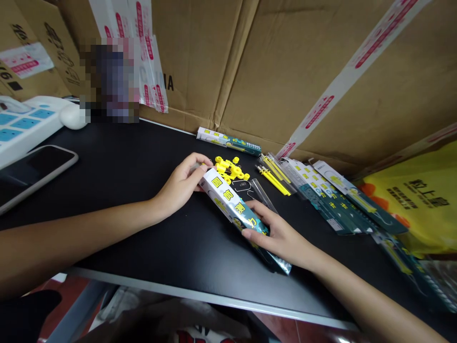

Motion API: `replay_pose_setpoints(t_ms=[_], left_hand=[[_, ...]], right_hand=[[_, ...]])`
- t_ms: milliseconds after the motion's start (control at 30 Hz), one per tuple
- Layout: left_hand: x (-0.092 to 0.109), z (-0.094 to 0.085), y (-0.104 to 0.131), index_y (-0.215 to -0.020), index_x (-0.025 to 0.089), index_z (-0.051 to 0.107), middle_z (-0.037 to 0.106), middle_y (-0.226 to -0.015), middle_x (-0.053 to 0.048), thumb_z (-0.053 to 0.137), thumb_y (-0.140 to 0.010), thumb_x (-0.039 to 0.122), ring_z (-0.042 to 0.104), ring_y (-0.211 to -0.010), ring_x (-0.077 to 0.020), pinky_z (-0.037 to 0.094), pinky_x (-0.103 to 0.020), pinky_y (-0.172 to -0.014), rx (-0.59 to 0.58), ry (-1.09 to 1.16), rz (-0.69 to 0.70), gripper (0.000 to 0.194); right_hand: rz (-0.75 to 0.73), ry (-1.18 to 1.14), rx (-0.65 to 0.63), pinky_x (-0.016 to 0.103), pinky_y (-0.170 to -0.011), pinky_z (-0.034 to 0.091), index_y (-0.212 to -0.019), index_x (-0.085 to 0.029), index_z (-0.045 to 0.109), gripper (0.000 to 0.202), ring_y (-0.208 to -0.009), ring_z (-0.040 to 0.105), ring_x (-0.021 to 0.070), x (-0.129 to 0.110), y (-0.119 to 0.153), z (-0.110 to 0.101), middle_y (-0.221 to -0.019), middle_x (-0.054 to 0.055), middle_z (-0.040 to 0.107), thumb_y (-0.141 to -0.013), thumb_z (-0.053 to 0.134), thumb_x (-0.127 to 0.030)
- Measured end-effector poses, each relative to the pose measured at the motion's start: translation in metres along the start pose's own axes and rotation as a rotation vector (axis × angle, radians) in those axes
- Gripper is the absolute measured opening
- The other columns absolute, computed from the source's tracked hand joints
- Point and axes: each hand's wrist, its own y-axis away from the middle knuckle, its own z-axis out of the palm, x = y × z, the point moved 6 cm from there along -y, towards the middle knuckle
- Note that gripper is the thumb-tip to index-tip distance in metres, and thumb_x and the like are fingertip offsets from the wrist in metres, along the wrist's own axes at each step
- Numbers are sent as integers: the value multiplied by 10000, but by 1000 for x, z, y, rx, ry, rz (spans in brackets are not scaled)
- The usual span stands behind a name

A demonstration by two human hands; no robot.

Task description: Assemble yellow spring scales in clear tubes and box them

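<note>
A long narrow white-and-green box [228, 202] with yellow characters lies slantwise over the black table. My right hand [274, 231] grips its lower half, thumb on the near side and fingers on the far side. At the upper end, my left hand [187, 183] is closed, thumb and fingers pinched together by the box's end; what sits between the fingertips is too small to make out. Just beyond the box are small yellow plastic parts [232, 169], a metal hook piece [242, 185] and a clear tube [263, 195].
Yellow rods [274, 178] and several flat packages [330, 200] lie to the right, near a yellow bag [417, 195]. Another narrow box [228, 141] rests against the cardboard [285, 62]. At left are a phone [35, 171] and a power strip [32, 121].
</note>
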Motion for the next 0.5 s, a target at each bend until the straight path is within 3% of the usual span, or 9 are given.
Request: replay_pose_setpoints(t_ms=[133, 233, 300, 500], left_hand=[[-2, 1, 0, -1348, 307, 314, 673, -1102, -61, 415, -947, 399, 657, -905, -166, 546, -338, -774, 23, 215, -72, 423], [-5, 6, 0, -1305, 214, 440, 643, -1210, -113, 308, -970, 443, 641, -1013, -195, 524, -361, -847, -3, 368, -199, 427], [-6, 9, 0, -1219, 190, 548, 608, -1284, -104, 338, -964, 408, 610, -1089, -204, 512, -349, -878, -45, 397, -250, 397], [-7, 14, 1, -1194, 259, 601, 590, -1324, -32, 408, -943, 299, 538, -1210, -193, 484, -357, -947, -120, 413, -288, 319]], right_hand=[[-12, 7, 0, 276, -748, 452, -1213, -224, 433, 409, -842, 553, 173, 1, 0, 0, -968, 24, 586, -883, 547, -437], [-25, 9, 4, 274, -748, 454, -1202, -229, 438, 398, -843, 551, 170, 0, -1, -2, -974, 22, 585, -883, 548, -441], [-27, 17, 5, 271, -737, 457, -1197, -231, 440, 394, -831, 554, 169, 0, -1, -2, -962, 20, 590, -882, 551, -441], [-39, 35, 6, 287, -752, 473, -1214, -232, 439, 403, -872, 573, 187, -2, 0, -3, -995, 32, 611, -884, 548, -435]])
